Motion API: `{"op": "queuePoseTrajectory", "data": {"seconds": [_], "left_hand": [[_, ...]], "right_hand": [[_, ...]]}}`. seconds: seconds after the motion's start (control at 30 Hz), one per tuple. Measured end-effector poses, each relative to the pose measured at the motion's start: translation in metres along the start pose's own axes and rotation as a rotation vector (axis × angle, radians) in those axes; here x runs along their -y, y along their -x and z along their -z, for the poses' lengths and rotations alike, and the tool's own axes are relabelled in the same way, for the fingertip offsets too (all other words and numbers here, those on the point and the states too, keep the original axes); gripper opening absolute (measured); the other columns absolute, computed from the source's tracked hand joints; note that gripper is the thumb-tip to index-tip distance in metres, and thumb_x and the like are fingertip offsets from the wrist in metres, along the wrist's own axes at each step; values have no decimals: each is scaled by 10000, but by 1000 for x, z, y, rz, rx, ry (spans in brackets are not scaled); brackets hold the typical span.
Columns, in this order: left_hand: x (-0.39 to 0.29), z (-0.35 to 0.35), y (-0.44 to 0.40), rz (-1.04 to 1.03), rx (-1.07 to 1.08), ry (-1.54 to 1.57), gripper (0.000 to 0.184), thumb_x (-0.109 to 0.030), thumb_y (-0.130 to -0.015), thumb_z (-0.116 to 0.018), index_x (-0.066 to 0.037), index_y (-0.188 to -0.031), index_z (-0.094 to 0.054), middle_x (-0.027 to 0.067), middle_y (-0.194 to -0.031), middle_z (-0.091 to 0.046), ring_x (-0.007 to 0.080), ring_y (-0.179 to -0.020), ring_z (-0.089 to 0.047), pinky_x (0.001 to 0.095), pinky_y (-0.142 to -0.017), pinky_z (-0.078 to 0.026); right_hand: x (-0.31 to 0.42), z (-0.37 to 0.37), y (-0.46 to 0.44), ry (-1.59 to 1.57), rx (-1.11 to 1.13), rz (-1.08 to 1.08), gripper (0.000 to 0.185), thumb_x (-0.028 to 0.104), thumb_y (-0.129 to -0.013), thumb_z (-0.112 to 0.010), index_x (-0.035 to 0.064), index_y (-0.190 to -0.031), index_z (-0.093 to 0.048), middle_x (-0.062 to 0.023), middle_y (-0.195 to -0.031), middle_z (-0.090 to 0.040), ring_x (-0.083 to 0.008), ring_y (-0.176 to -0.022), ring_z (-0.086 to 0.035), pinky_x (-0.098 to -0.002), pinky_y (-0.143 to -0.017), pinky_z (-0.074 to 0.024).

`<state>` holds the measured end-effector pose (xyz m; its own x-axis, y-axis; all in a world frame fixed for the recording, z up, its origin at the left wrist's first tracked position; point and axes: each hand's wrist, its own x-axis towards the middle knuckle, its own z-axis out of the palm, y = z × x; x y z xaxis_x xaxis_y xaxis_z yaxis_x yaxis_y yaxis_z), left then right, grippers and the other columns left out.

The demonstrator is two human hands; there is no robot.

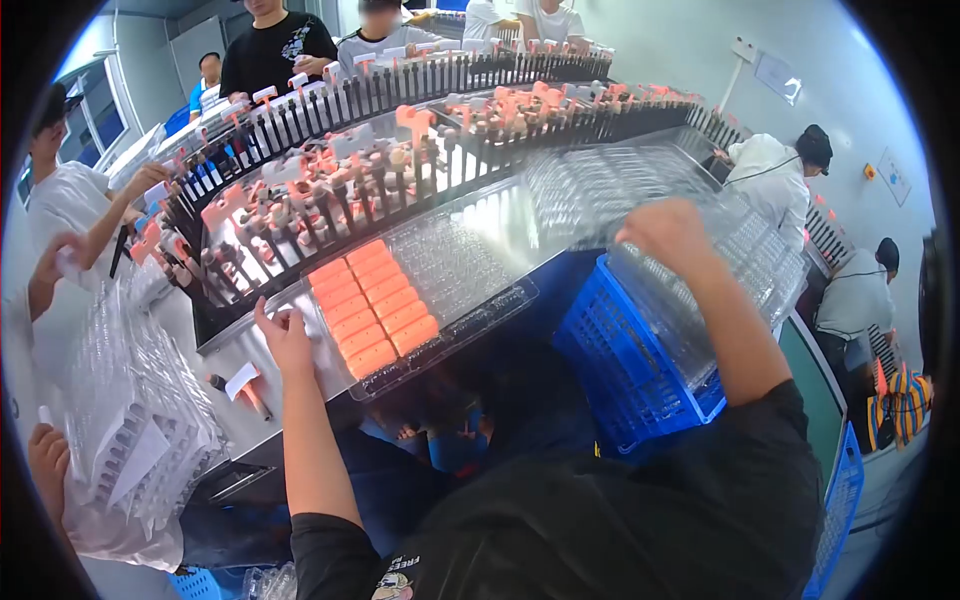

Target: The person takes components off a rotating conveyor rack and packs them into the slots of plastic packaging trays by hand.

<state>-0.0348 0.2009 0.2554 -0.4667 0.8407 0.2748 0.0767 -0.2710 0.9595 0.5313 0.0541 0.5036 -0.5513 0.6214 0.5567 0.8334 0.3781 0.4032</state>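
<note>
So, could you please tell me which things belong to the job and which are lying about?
Apparently the job:
orange pieces
clear tray under them
blurred clear tray by the right hand

Apparently lying about:
orange-and-black item with paper
white sheet on stacked trays, left

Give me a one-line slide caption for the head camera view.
Left hand beside two rows of orange pieces in a clear tray, right hand near blurred clear plastic.
</note>
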Motion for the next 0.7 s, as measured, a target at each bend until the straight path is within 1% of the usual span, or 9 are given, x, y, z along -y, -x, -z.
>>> {"op": "queuePoseTrajectory", "data": {"seconds": [0.07,0.1,0.17,0.2,0.23,0.27,0.47,0.57,0.7], "left_hand": [[21,5,-11,-59,5,27,744,-65,-943,-657,-90,-1590,-289,18,-927,-625,81,-735,-541,238,-618,-450],[-1,3,-1,12,5,12,725,-66,-938,-659,-87,-1578,-319,14,-916,-617,81,-739,-540,244,-630,-456],[15,5,-6,-57,6,-34,701,-67,-938,-659,-84,-1566,-347,10,-908,-610,81,-738,-539,248,-616,-455],[21,5,-9,-90,7,-57,690,-68,-938,-658,-83,-1560,-361,8,-905,-607,81,-738,-539,250,-609,-455],[1,4,-1,-27,3,-143,645,-69,-939,-658,-77,-1533,-409,8,-902,-596,82,-745,-536,251,-614,-459],[4,4,-3,-27,12,-117,639,-71,-938,-659,-76,-1528,-414,8,-905,-595,82,-751,-539,251,-616,-460],[6,3,-3,-8,51,-112,565,-80,-941,-655,-64,-1474,-470,8,-908,-593,84,-787,-558,247,-619,-461],[5,3,-2,-28,58,-107,511,-80,-946,-649,-53,-1436,-508,4,-893,-589,81,-782,-551,246,-631,-458],[4,3,-2,-53,55,-154,465,-79,-948,-649,-44,-1399,-542,-3,-888,-589,77,-774,-543,246,-650,-454]], "right_hand": [[-4,-30,4,-28,170,28,249,340,-854,-758,129,-788,-642,-65,-782,-667,-296,-754,-673,-433,-676,-522],[-11,-49,10,-16,210,22,219,321,-853,-752,133,-799,-653,-61,-796,-675,-294,-792,-676,-438,-714,-522],[-38,-85,32,8,287,16,158,283,-850,-741,142,-821,-675,-54,-825,-691,-291,-869,-683,-448,-791,-524],[-47,-99,40,18,318,-26,127,265,-847,-730,149,-823,-686,-53,-840,-699,-291,-897,-683,-450,-817,-521],[-55,-110,48,28,352,-68,96,246,-843,-720,155,-826,-696,-52,-856,-706,-292,-926,-682,-452,-844,-518],[-56,-114,50,35,386,-112,67,228,-839,-710,161,-829,-706,-52,-871,-714,-292,-955,-681,-453,-871,-515],[-63,-144,51,124,511,-348,40,182,-798,-699,193,-813,-734,-70,-917,-737,-305,-972,-695,-459,-857,-543],[-71,-165,38,53,626,-403,81,160,-794,-692,204,-840,-743,-81,-933,-748,-321,-955,-712,-474,-816,-558],[-64,-184,22,-58,643,-381,95,159,-799,-687,209,-847,-751,-96,-957,-759,-328,-945,-730,-471,-787,-572]]}}
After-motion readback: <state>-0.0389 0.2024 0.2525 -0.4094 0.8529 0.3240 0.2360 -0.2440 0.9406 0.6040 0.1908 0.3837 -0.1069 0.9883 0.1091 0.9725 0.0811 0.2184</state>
